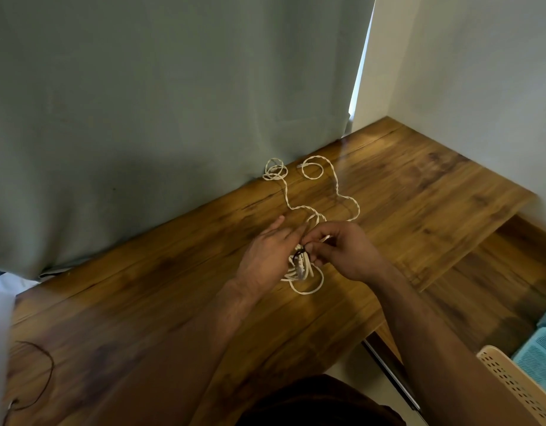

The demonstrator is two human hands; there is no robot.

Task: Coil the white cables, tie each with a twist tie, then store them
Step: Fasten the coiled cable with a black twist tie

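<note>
A coiled bundle of white cable (302, 272) lies on the wooden table (142, 302) between my hands. My left hand (265, 253) holds the bundle from the left, its upper fingers extended. My right hand (342, 250) pinches a dark twist tie (300, 252) at the top of the bundle. A loose white cable (314, 179) trails in loops from my hands toward the far edge of the table.
A grey-green curtain (142, 103) hangs along the table's far side. A thin dark wire (47, 364) loops at the near left. A lower wooden shelf (496, 272), a beige perforated basket (517, 385) and blue baskets (542, 348) sit at the right.
</note>
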